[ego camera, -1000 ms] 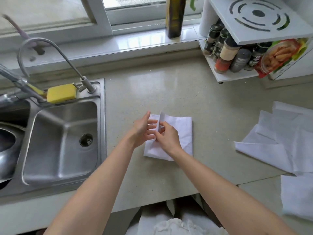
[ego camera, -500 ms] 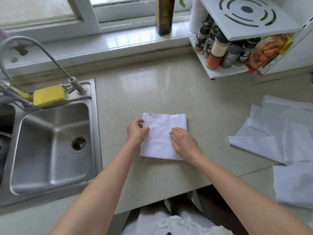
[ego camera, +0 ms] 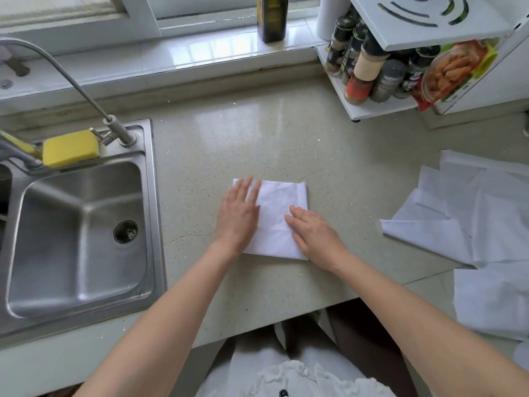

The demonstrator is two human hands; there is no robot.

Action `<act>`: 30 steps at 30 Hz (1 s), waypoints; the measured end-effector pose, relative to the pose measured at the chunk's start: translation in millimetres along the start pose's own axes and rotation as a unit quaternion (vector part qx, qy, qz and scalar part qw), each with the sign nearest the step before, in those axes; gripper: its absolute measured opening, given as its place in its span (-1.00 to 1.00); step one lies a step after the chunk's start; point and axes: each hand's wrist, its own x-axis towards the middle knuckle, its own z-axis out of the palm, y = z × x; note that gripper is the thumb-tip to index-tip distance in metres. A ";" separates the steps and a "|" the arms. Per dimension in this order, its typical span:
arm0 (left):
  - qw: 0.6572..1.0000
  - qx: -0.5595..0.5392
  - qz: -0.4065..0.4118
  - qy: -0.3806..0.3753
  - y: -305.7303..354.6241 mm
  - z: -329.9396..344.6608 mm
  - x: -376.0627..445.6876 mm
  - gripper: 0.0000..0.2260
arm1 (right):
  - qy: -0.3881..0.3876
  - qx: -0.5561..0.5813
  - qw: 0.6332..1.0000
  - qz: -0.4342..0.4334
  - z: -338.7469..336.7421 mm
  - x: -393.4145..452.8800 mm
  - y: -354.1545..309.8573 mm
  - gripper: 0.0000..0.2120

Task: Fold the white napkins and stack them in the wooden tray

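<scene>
1. Both hands have flattened since a moment ago: the left hand (ego camera: pixel 237 213) no longer pinches the folded napkin (ego camera: pixel 276 219).
2. Left and right hand (ego camera: pixel 315 236) press it, fingers straight, on the counter (ego camera: pixel 286 144).

Bright daylight from the window (ego camera: pixel 86 12) behind, glare streaks on the sill (ego camera: pixel 206 50) and worktop (ego camera: pixel 243 130), soft shadows, wide-angle bending at edges, left hand (ego camera: pixel 237 216) slightly blurred

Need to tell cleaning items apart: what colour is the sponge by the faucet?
Yellow. The sponge sits on the sink's back rim; head view.
</scene>
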 end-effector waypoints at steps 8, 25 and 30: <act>0.989 0.088 -0.078 -0.088 2.1 46.7 -39.3 -0.43 | -0.097 -0.157 0.960 -0.209 7.0 0.5 34.1 -0.41; 0.933 0.146 0.275 -0.183 -48.8 15.3 0.2 -0.40 | -0.119 -0.291 0.848 -0.426 -31.7 19.9 61.3 -0.41; 0.920 0.190 0.283 -0.193 -37.8 4.0 6.8 -0.36 | -0.023 -0.321 0.850 -0.416 -28.2 18.0 49.8 -0.50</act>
